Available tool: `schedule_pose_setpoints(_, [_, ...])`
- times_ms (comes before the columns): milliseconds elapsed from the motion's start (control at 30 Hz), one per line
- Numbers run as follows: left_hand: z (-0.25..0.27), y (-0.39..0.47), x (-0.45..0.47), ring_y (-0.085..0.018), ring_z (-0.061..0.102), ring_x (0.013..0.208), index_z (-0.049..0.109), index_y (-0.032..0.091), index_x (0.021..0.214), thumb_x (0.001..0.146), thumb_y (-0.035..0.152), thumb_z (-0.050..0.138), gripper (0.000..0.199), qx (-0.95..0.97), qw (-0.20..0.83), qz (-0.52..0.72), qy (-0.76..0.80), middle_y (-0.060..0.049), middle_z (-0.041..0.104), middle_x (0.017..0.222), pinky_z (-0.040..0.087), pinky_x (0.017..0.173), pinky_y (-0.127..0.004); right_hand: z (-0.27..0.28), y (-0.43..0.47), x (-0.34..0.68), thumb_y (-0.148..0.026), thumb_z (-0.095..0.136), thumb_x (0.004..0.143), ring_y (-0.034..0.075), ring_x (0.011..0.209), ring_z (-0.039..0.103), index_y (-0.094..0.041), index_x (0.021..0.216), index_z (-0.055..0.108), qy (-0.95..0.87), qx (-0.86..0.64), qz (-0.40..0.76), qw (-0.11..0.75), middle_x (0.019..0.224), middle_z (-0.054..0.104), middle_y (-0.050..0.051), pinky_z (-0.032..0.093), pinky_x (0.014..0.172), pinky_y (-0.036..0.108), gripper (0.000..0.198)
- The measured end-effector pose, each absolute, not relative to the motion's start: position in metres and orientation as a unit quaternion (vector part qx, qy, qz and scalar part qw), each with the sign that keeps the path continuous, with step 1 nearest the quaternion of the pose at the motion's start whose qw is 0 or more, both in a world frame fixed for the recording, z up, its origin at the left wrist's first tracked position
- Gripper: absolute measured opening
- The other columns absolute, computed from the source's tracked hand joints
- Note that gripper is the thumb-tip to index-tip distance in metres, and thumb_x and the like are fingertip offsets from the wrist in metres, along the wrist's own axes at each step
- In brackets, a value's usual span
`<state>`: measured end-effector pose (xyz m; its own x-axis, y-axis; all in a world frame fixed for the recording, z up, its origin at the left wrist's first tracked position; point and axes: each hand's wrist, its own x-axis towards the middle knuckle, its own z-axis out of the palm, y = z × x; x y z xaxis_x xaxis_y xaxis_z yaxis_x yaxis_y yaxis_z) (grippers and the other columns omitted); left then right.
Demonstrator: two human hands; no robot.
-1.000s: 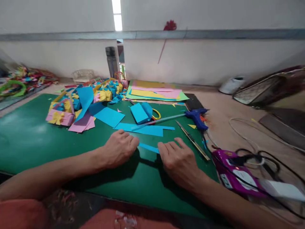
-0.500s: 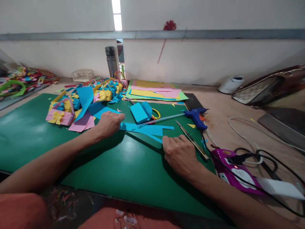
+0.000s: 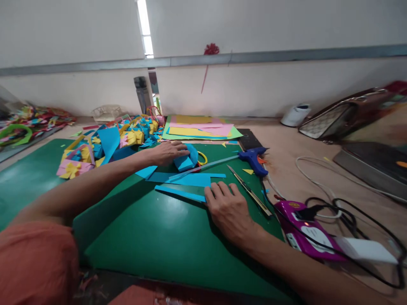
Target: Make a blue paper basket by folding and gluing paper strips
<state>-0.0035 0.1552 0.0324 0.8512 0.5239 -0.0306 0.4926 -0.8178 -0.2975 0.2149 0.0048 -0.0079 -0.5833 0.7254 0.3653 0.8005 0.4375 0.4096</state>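
Note:
My left hand (image 3: 170,152) reaches across the mat with its fingers stretched out over a small blue paper box (image 3: 185,162); the fingertips seem to touch its top. One end of a narrow blue paper strip (image 3: 179,193) is pinched at the thumb of my right hand (image 3: 227,207), and the strip points left. Just beyond it lies a wider piece of blue paper (image 3: 187,179). A blue glue gun (image 3: 254,160), with a long glue stick (image 3: 216,164) out of its back, rests past my right hand. Near that hand lies a cutter knife (image 3: 249,191).
Small paper baskets (image 3: 74,165) crowd the back left of the green mat (image 3: 152,241). Stacked coloured sheets (image 3: 203,127) lie behind. Yellow scissor handles (image 3: 202,158) show beside the box. A purple power strip (image 3: 305,231) with cables and a bag (image 3: 333,116) are at right.
My left hand has let go of the blue strip and moved forward onto the blue box. My right hand keeps the strip's other end, slightly lower. The view has shifted a little.

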Motion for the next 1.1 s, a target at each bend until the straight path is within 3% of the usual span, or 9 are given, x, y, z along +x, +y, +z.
schedule_pose_setpoints(233, [0.04, 0.162, 0.003, -0.027, 0.052, 0.099, 0.051, 0.015, 0.116, 0.069, 0.022, 0.06, 0.047, -0.931, 0.164, 0.079, -0.317, -0.012, 0.059, 0.106, 0.043, 0.078, -0.035, -0.016, 0.002, 0.214, -0.022, 0.056, 0.083, 0.024, 0.075, 0.051, -0.012, 0.089, 0.062, -0.848, -0.455, -0.264, 0.067, 0.081, 0.062, 0.01, 0.029, 0.07, 0.038, 0.014])
schedule_pose_setpoints(400, [0.048, 0.147, -0.005, -0.029, 0.051, 0.107, 0.047, 0.013, 0.118, 0.073, 0.035, 0.061, 0.051, -0.89, 0.132, -0.103, -0.423, -0.014, 0.056, 0.113, 0.043, 0.087, -0.039, -0.014, 0.002, 0.215, -0.028, 0.057, 0.084, 0.026, 0.08, 0.053, -0.009, 0.1, 0.061, -0.858, -0.44, -0.247, 0.095, 0.086, 0.063, 0.011, 0.032, 0.077, 0.043, 0.025])
schedule_pose_setpoints(533, [0.05, 0.101, -0.005, -0.028, 0.051, 0.111, 0.044, 0.012, 0.118, 0.069, 0.033, 0.066, 0.058, -0.864, -0.004, -0.267, -0.427, -0.014, 0.054, 0.119, 0.042, 0.093, -0.04, -0.007, 0.0, 0.215, -0.039, 0.051, 0.087, 0.03, 0.095, 0.054, -0.006, 0.112, 0.056, -0.881, -0.399, -0.202, 0.154, 0.098, 0.064, 0.016, 0.031, 0.087, 0.049, 0.042])
schedule_pose_setpoints(700, [0.045, 0.036, 0.004, -0.022, 0.059, 0.099, 0.045, 0.016, 0.111, 0.069, 0.031, 0.069, 0.051, -0.774, -0.363, -0.359, -0.375, -0.011, 0.06, 0.11, 0.048, 0.085, -0.035, -0.003, -0.001, 0.213, -0.038, 0.041, 0.091, 0.028, 0.1, 0.055, -0.007, 0.115, 0.053, -0.901, -0.358, -0.081, 0.231, 0.102, 0.065, 0.015, 0.035, 0.087, 0.047, 0.041])
schedule_pose_setpoints(767, [0.042, 0.022, 0.005, -0.022, 0.06, 0.097, 0.046, 0.016, 0.108, 0.067, 0.03, 0.071, 0.05, -0.719, -0.457, -0.371, -0.371, -0.01, 0.061, 0.108, 0.05, 0.083, -0.034, -0.004, 0.0, 0.211, -0.036, 0.038, 0.093, 0.028, 0.099, 0.057, -0.006, 0.115, 0.053, -0.902, -0.344, -0.063, 0.253, 0.101, 0.066, 0.015, 0.035, 0.086, 0.047, 0.04])
schedule_pose_setpoints(933, [0.03, 0.01, 0.002, -0.02, 0.06, 0.087, 0.049, 0.015, 0.098, 0.059, 0.03, 0.076, 0.05, -0.633, -0.475, -0.41, -0.453, -0.006, 0.062, 0.093, 0.05, 0.078, -0.035, -0.004, -0.003, 0.205, -0.038, 0.037, 0.093, 0.027, 0.098, 0.059, -0.006, 0.117, 0.05, -0.898, -0.319, -0.041, 0.302, 0.102, 0.067, 0.016, 0.036, 0.088, 0.046, 0.042])
schedule_pose_setpoints(1100, [0.013, 0.001, 0.012, -0.019, 0.059, 0.084, 0.046, 0.015, 0.097, 0.055, 0.027, 0.079, 0.055, -0.601, -0.493, -0.436, -0.453, -0.005, 0.062, 0.09, 0.049, 0.077, -0.034, -0.002, -0.012, 0.196, -0.043, 0.043, 0.09, 0.026, 0.099, 0.059, -0.008, 0.123, 0.045, -0.897, -0.311, -0.031, 0.314, 0.104, 0.066, 0.017, 0.038, 0.089, 0.044, 0.048])
